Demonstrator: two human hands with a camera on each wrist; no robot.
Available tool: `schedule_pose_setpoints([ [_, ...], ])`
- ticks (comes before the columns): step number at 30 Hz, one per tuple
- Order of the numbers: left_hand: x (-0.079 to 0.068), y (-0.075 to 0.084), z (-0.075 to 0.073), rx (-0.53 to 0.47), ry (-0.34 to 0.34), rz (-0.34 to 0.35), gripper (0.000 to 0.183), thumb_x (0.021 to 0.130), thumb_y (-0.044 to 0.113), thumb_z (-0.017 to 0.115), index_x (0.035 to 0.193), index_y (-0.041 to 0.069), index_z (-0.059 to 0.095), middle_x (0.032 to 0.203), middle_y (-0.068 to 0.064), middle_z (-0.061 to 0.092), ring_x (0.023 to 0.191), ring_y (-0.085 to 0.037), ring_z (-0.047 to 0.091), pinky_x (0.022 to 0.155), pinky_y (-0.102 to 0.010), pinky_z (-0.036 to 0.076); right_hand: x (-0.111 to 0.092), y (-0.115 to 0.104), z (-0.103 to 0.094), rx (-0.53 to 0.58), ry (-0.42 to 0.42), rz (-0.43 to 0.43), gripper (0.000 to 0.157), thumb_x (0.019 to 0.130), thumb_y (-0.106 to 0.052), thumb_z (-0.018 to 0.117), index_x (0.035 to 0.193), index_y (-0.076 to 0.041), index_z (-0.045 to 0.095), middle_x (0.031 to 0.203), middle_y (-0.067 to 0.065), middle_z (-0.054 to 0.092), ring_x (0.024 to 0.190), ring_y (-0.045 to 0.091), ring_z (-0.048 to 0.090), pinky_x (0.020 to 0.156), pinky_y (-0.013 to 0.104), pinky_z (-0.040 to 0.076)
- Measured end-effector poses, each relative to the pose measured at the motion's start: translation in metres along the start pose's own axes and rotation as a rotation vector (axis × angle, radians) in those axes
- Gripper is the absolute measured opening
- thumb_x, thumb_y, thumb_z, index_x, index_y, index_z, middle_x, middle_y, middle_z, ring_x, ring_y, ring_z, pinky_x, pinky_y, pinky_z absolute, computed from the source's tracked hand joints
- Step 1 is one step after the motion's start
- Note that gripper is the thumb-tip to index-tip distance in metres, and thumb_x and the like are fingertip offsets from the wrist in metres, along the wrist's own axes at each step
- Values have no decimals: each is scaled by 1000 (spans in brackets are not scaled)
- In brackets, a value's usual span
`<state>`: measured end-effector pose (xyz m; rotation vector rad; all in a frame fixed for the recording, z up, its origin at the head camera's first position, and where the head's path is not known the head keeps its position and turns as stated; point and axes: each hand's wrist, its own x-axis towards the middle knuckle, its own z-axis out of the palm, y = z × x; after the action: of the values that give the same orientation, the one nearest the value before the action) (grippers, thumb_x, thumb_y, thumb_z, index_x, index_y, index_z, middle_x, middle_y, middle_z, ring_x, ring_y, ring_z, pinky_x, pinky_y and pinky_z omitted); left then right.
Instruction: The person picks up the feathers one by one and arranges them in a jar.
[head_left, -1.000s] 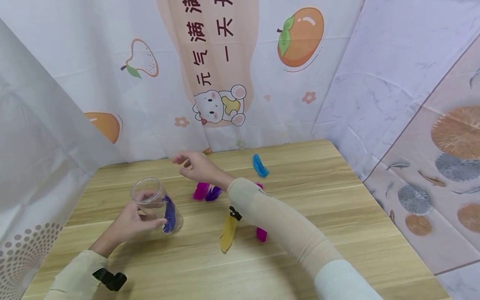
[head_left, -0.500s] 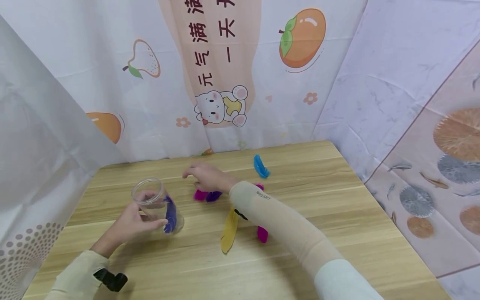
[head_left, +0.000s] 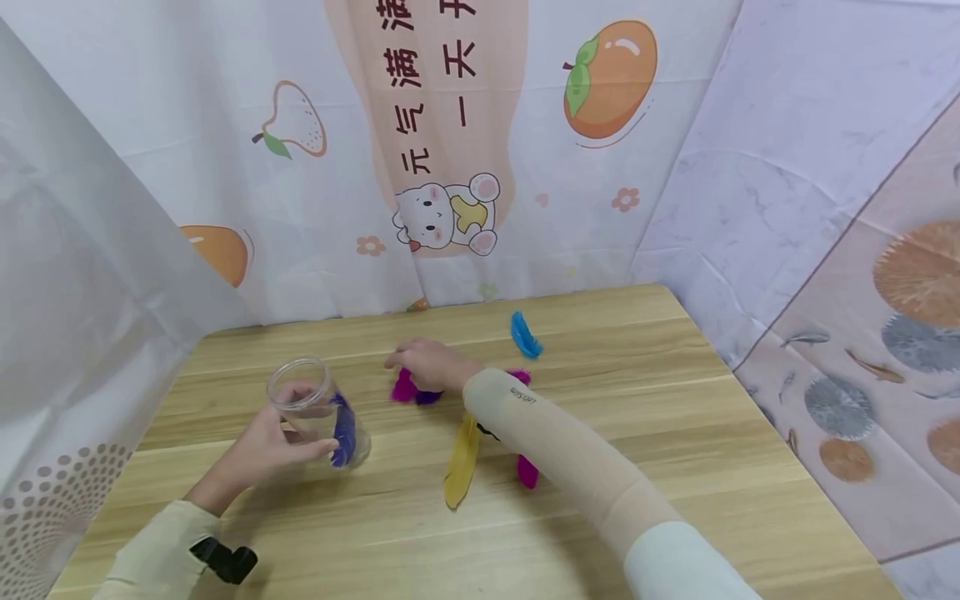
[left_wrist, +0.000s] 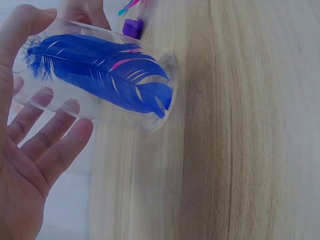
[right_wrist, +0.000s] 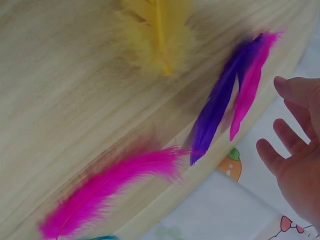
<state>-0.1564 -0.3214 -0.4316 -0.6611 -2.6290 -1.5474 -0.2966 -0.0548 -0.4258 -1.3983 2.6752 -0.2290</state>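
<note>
Blue and finely barbed, a feather [left_wrist: 95, 70] lies inside the clear cylindrical cup [head_left: 317, 414] that my left hand [head_left: 266, 447] grips. My right hand [head_left: 432, 365], fingers loosely bent and holding nothing, hovers by a slender purple feather [right_wrist: 216, 106] and a magenta feather [right_wrist: 249, 92] on the wood-grained table [head_left: 360, 542]. "LetsSlim" seems printed on my beige sleeve [head_left: 555, 442], and the curtain [head_left: 307, 217] beyond reads "元气满".
</note>
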Motion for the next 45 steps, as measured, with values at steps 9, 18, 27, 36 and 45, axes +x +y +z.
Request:
schedule_pose_setpoints([
  [9, 2, 3, 0, 1, 0, 8, 65, 81, 0, 84, 134, 7, 47, 124, -18, 63, 108, -13, 67, 74, -37, 61, 7, -1, 8, -93, -67, 33, 48, 100, 1, 55, 144, -20, 58, 148, 1, 54, 139, 20, 44, 115, 33, 36],
  [18, 4, 2, 1, -3, 4, 3, 65, 80, 0, 85, 133, 5, 47, 125, -19, 61, 108, -11, 66, 75, -36, 61, 10, -1, 13, -178, -144, 36, 52, 99, 1, 54, 145, -21, 57, 151, -2, 51, 140, 19, 44, 116, 32, 34],
  [27, 2, 1, 0, -24, 1, 7, 65, 81, -2, 84, 134, 6, 47, 126, -14, 60, 110, -9, 65, 76, -40, 61, 12, 0, 16, -168, -152, 51, 47, 100, -9, 64, 144, -23, 58, 153, -1, 49, 139, 21, 46, 114, 35, 38],
  [36, 2, 0, 1, -19, -3, -8, 66, 80, 0, 85, 134, 6, 47, 126, -16, 60, 110, -10, 65, 76, -37, 61, 11, 1, 14, -138, -171, 95, 40, 99, -14, 67, 137, -26, 64, 138, -2, 60, 122, 18, 57, 101, 35, 49],
  [45, 1, -1, 0, -4, 3, -27, 68, 79, 2, 87, 134, 8, 47, 125, -14, 62, 109, -11, 66, 77, -36, 60, 10, -1, 14, -113, -176, 196, 39, 99, -24, 69, 138, -30, 64, 141, -3, 55, 131, 21, 50, 106, 46, 45],
])
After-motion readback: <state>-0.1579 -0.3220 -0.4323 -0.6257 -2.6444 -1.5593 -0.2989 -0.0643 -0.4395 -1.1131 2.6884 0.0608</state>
